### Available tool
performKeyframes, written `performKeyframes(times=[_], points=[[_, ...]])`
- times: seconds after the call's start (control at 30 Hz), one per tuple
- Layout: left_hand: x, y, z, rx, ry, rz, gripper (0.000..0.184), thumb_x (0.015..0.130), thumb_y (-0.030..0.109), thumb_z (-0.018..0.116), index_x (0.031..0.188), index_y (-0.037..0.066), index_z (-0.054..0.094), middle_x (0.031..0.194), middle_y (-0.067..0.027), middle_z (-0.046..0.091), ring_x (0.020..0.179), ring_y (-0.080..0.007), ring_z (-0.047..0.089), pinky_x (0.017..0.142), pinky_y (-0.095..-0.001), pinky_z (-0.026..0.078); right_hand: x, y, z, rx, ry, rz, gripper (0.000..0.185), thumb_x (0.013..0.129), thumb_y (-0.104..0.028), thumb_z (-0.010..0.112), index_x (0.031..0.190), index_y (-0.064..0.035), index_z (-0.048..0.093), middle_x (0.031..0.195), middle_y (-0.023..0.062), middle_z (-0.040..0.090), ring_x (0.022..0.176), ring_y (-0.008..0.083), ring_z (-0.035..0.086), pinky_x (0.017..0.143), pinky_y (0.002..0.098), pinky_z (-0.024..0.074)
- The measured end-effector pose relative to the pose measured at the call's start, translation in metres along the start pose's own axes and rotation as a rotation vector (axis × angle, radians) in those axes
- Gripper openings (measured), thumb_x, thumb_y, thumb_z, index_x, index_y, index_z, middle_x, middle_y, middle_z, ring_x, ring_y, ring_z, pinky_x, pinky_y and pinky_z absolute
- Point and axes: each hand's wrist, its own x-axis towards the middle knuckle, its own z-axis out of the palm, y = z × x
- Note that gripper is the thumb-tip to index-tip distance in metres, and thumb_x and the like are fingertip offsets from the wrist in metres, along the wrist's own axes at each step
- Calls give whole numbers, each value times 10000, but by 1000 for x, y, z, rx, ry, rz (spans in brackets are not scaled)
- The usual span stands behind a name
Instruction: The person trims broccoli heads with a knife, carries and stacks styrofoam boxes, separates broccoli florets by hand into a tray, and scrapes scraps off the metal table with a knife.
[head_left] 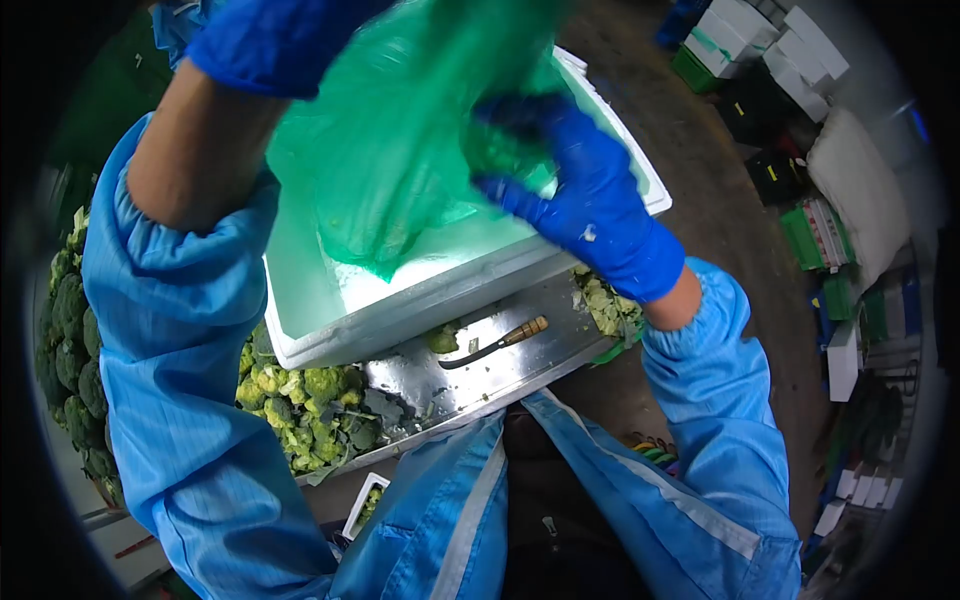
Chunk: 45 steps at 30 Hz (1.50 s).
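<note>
A green plastic bag (pixel 375 190) hangs into a white foam box (pixel 420 310); the right hand (pixel 595 215) curves wide-fingered against it, the left hand's (pixel 280 45) grip is cut off, and lining seems underway, likely calling for spreading the plastic.

The left arm (pixel 185 400) goes upward along the left side of the view, its light blue sleeve gathered by elastic below the bare left wrist (pixel 200 145). The left hand (pixel 285 45), blue-gloved, is raised so high that the upper edge cuts it; the fingertips are out of view, so its grip cannot be judged. The right arm (pixel 715 380) is bent and reaches upward and inward, with a narrow bare part at the right wrist (pixel 675 303). The right hand (pixel 600 200), gloved likewise, points to the left, its fingers (pixel 545 115) curved and its thumb (pixel 515 200) apart from them.
</note>
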Motion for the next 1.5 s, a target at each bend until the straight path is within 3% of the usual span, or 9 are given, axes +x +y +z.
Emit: performKeyframes(times=[0.13,0.27,0.5,0.6,0.73,0.93,1.03,1.17,1.5], points=[[-34,-6,4,600,-665,-29,495,763,27,695,1240,66,567,1193,-95,597,1129,-216,560,961,-318,452,-56,29,17,-55,-672,93,652,768,-489,701,1207,-22,585,1096,178,627,937,345,633,863,411,489],[-87,12,-26,1199,-355,12,706,699,-2,730,1348,103,473,1409,-109,435,1268,-249,457,1042,-361,387,-92,47,41,-137,-711,98,649,712,-497,733,1130,-17,601,866,144,628,782,344,618,707,427,497],[-285,48,102,456,715,124,269,864,128,482,1059,-49,545,1115,-193,570,1053,-294,574,861,-398,490,-97,64,49,-153,-522,-104,524,738,-568,650,852,-66,551,732,98,550,651,271,594,556,386,472],[-256,48,161,20,-62,-588,194,848,31,494,862,-42,673,861,-154,671,861,-260,664,795,-352,541,-89,57,44,-127,-522,-123,536,736,-583,638,844,-66,546,720,93,554,649,271,603,559,381,477],[-331,-53,251,-1193,530,-1288,302,911,93,489,1159,-67,556,1084,-179,635,976,-302,634,884,-381,514,-51,39,25,-92,-512,-116,530,710,-557,669,831,-52,561,681,104,585,630,291,628,552,396,490],[-324,-152,302,-1871,898,-794,388,926,143,448,1263,-43,497,1298,-174,540,1193,-313,509,1055,-420,369,-21,43,4,-77,-402,-166,536,609,-593,699,567,-64,621,516,101,551,520,299,592,523,401,396],[-349,-169,332,-220,381,-1056,395,920,86,513,1291,-40,471,1319,-141,538,1153,-256,544,987,-361,427,-30,47,-2,-158,-297,-207,563,588,-633,672,580,-71,639,506,69,546,500,264,559,530,389,364],[-295,-173,345,-918,642,-1266,398,923,98,507,1294,-39,468,1318,-142,539,1150,-258,546,985,-362,429,-53,36,-31,-225,-127,-284,584,517,-640,649,559,-57,639,483,62,508,486,227,505,529,381,362],[-158,-236,528,-785,468,-1327,406,930,125,494,1300,-38,461,1315,-144,540,1141,-263,551,981,-362,433,-170,102,-217,-344,90,-337,322,634,-483,621,692,-167,593,605,-21,538,560,162,569,498,327,378]])
